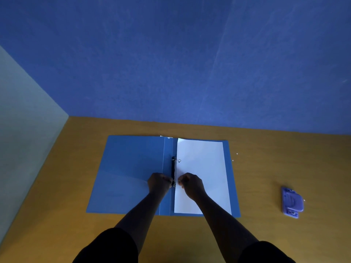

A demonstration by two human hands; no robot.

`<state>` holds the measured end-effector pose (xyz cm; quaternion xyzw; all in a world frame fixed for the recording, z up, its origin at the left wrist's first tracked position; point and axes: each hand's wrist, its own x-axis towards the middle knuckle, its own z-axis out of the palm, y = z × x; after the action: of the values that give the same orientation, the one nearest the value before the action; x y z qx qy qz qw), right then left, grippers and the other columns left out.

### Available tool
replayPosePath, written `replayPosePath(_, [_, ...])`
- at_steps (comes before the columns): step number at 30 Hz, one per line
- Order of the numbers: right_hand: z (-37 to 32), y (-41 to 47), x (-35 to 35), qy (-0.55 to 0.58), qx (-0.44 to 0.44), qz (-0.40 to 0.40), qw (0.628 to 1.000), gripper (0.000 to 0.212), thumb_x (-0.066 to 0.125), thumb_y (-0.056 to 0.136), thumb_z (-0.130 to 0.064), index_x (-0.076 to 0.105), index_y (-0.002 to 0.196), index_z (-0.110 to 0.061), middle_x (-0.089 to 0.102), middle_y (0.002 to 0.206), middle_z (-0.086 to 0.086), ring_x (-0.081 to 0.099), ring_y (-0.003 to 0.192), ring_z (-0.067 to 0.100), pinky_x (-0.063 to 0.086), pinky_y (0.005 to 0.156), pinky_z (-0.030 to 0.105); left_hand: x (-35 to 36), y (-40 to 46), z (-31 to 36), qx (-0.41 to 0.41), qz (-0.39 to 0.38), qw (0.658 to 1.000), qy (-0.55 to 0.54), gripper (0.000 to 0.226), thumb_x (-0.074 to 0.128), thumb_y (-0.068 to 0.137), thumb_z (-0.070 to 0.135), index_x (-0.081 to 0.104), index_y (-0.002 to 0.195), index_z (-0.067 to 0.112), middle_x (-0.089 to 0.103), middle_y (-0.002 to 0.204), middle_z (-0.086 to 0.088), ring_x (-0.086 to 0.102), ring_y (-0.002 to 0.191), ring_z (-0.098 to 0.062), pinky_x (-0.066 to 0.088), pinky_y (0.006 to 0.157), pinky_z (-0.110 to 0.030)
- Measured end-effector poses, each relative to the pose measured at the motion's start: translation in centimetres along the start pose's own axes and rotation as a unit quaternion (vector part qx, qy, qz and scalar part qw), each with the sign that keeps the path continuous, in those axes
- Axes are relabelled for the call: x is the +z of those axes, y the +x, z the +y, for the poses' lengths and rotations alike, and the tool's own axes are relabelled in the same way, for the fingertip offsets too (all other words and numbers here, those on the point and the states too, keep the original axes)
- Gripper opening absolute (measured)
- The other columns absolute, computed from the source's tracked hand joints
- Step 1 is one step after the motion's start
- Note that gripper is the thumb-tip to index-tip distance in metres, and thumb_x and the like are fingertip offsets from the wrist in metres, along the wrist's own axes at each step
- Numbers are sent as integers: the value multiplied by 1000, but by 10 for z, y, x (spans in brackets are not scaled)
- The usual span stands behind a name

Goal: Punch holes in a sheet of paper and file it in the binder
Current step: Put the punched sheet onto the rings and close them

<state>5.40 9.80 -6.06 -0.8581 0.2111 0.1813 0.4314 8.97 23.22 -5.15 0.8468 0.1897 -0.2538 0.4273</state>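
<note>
A blue binder (129, 168) lies open and flat on the brown table. A white sheet of paper (205, 168) rests on its right half, its left edge at the black ring mechanism (173, 168) along the spine. The upper metal ring (179, 160) pokes through the sheet. My left hand (159, 183) has its fingers curled at the lower end of the mechanism from the left. My right hand (190, 184) pinches at the lower ring from the right, on top of the paper. The lower ring is hidden between my fingers.
A purple hole punch (292, 202) lies on the table at the right, apart from the binder. A few tiny white paper dots (237, 153) lie beyond the binder's right edge. A blue wall rises behind the table (266, 234) and a pale wall stands on the left.
</note>
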Motion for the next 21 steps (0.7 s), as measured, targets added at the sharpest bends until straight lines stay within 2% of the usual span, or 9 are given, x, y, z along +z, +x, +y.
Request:
replayPosePath(5, [2, 2, 2, -20, -12, 20, 1000, 18, 57, 92, -15, 71, 96, -5, 74, 98, 8, 67, 95, 25, 51, 85, 30, 0, 0, 2, 8, 14, 1000, 3, 8, 85, 67, 8, 77, 68, 9, 75, 69, -8, 68, 56, -14, 61, 65, -28])
replayPosePath(9, [0, 2, 4, -46, -20, 33, 998, 29, 58, 96, -29, 68, 102, -2, 73, 102, 11, 65, 98, 27, 52, 86, 35, 3, 0, 7, 41, 33, 998, 30, 16, 85, 69, 16, 75, 63, 6, 69, 57, -3, 59, 49, -9, 46, 56, -16])
replayPosePath(11, [0, 3, 5, -49, -18, 31, 998, 30, 57, 97, -29, 68, 103, -2, 72, 104, 12, 65, 99, 27, 52, 87, 35, 4, -1, 9, 46, 34, 998, 40, 16, 83, 71, 13, 73, 61, 4, 65, 54, -3, 59, 49, -12, 46, 54, -18])
replayPosePath(14, [-1, 2, 4, -56, -20, 25, 998, 31, 55, 98, -30, 68, 105, -2, 72, 105, 11, 65, 101, 27, 52, 88, 35, 4, -1, 12, 38, 28, 998, 41, 9, 81, 72, 11, 76, 69, 4, 74, 68, -10, 69, 65, -21, 55, 65, -24])
replayPosePath(17, [-3, 1, 2, -50, -18, 23, 998, 32, 54, 98, -31, 68, 105, -2, 72, 106, 11, 65, 101, 26, 51, 89, 35, 0, -3, 17, 22, 19, 998, 48, 7, 80, 72, 12, 76, 72, 7, 75, 75, -10, 67, 69, -18, 49, 66, -21])
replayPosePath(21, [-6, -1, 0, -63, -21, 8, 998, 35, 50, 99, -33, 69, 104, -4, 71, 106, 11, 65, 101, 26, 51, 88, 34, -2, -4, 20, 28, 3, 996, 79, 16, 73, 75, 11, 68, 60, 13, 68, 67, -7, 60, 63, -17, 44, 61, -21])
